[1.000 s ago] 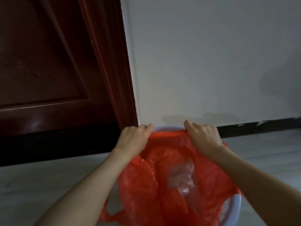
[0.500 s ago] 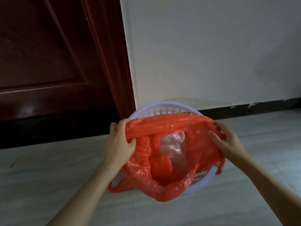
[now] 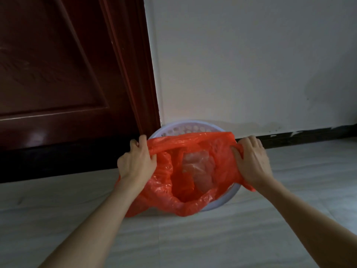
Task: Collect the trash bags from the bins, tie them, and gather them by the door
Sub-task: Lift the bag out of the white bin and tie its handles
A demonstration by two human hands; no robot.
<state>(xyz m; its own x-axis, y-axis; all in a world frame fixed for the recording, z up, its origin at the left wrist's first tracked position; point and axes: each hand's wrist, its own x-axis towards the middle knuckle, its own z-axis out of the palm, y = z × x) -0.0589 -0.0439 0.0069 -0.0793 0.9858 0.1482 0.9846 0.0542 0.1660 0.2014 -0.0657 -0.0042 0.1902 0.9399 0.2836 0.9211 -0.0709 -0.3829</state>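
The person's left hand and right hand each pinch a bunched side of the red trash bag, fingers curled round the film at opposite sides of its mouth. The bag is stretched open between them and sits inside the pale perforated bin, its near lip spilling over the bin's front rim toward the floor. Something clear and crumpled — it looks like plastic wrap — lies in the bag. The bin stands on the floor against the wall, right beside the frame of the dark wooden door.

By the look of it, the step in hand is freeing the liner from the bin; tying is not yet begun. The next move seems to call for raising both gripped sides together so the bag clears the rim without snagging on the bin's holes, then bringing the two sides toward each other to knot them. The film looks thin — a sharp tug could tear it. Since the door is just beside the bin, the gathering spot is close.
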